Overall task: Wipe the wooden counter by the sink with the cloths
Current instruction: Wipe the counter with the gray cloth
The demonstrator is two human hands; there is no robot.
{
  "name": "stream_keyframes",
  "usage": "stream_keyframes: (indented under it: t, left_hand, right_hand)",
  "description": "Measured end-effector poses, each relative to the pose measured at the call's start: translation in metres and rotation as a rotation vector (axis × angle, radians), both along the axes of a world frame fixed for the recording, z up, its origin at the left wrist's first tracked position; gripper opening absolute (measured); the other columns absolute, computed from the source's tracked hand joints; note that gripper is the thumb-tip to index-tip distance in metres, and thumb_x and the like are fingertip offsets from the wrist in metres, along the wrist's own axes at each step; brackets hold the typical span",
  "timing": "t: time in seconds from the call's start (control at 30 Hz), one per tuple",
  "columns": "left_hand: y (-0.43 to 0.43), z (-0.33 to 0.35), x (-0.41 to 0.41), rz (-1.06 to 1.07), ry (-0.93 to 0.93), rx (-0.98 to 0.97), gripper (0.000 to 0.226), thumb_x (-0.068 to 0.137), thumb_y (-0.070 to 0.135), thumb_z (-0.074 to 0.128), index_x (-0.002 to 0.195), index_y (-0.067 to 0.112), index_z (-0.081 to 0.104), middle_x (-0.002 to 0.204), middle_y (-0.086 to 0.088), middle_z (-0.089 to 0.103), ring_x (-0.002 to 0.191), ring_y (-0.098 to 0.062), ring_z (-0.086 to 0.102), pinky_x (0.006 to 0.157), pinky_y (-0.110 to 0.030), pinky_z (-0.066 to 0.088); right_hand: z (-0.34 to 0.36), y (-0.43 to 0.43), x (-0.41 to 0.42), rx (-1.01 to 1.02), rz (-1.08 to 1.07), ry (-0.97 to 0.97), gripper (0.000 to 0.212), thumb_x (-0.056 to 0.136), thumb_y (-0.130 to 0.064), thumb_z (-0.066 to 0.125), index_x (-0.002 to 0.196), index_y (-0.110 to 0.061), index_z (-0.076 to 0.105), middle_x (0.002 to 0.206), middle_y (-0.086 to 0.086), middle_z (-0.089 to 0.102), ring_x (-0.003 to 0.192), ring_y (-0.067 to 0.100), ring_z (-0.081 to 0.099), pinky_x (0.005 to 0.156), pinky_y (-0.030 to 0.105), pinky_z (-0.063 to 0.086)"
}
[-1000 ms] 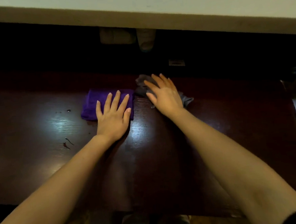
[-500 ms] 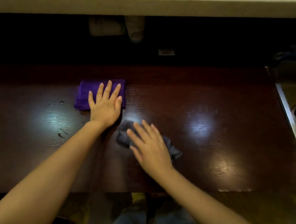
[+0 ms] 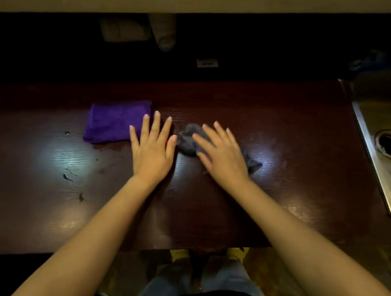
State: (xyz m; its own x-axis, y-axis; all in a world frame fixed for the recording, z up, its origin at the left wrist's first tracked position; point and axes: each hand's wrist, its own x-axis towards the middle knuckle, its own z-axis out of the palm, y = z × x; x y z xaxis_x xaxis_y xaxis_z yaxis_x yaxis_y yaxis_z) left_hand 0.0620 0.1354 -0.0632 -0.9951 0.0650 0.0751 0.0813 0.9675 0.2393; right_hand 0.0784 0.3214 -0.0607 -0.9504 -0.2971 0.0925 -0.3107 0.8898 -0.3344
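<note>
Our right hand [image 3: 220, 154] lies flat with fingers spread on the grey cloth [image 3: 189, 141]. It has pushed the cloth back up from the front edge of the wooden counter [image 3: 296, 187] to the middle. Our left hand [image 3: 151, 148] is flat and spread too, only its fingertips on the purple cloth [image 3: 114, 124], which has not moved. We think the left side, with its small spots [image 3: 68, 176], still needs wiping. The sink [image 3: 384, 155] is at the right end.
</note>
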Motion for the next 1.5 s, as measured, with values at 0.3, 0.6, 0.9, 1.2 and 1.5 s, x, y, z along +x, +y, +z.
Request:
stream_keyframes:
  t: [0.3,0.6,0.9,1.2,1.5]
  left_hand:
    - [0.039,0.000,0.003,-0.064,-0.015,-0.017,0.055,0.092,0.048,0.026,0.143,0.027,0.027,0.156,-0.003,0.021,0.145,-0.022,0.007,0.115,-0.046,-0.006]
    - [0.103,-0.005,-0.017,-0.109,-0.060,0.068,0.050,0.096,0.034,0.030,0.145,0.026,0.023,0.157,-0.004,0.018,0.145,-0.023,0.006,0.116,-0.046,-0.001]
    - [0.125,-0.016,-0.012,-0.176,-0.039,-0.039,0.057,0.094,0.050,0.021,0.146,0.027,0.019,0.157,-0.003,0.015,0.146,-0.022,0.004,0.117,-0.048,-0.001]
    - [0.124,-0.020,-0.013,-0.153,-0.021,-0.070,0.057,0.092,0.053,0.022,0.145,0.031,0.019,0.157,0.000,0.017,0.145,-0.018,0.006,0.117,-0.046,-0.001]
    - [0.127,-0.022,-0.014,-0.170,-0.005,-0.051,0.056,0.092,0.053,0.024,0.144,0.031,0.021,0.156,-0.001,0.020,0.145,-0.020,0.009,0.116,-0.047,0.002]
  right_hand:
    - [-0.003,0.070,-0.120,0.024,-0.181,0.039,0.044,0.093,-0.030,0.051,0.135,-0.019,0.049,0.146,0.011,0.042,0.141,0.032,0.025,0.115,0.048,0.014]
    - [0.003,0.072,0.052,-0.057,-0.230,0.015,0.043,0.088,-0.027,0.054,0.130,-0.020,0.054,0.142,0.010,0.048,0.136,0.035,0.035,0.115,0.047,0.014]
    - [-0.002,0.107,0.071,0.020,-0.198,0.011,0.044,0.086,-0.029,0.057,0.130,-0.024,0.052,0.143,0.006,0.047,0.137,0.032,0.034,0.112,0.048,0.019]
    - [-0.001,0.208,-0.098,0.080,-0.380,0.025,0.043,0.095,-0.032,0.045,0.136,-0.021,0.047,0.147,0.011,0.040,0.141,0.033,0.024,0.116,0.048,0.014]
    - [0.005,0.189,0.034,-0.038,-0.375,0.045,0.039,0.091,-0.026,0.053,0.130,-0.018,0.055,0.142,0.012,0.047,0.136,0.037,0.035,0.114,0.048,0.017]
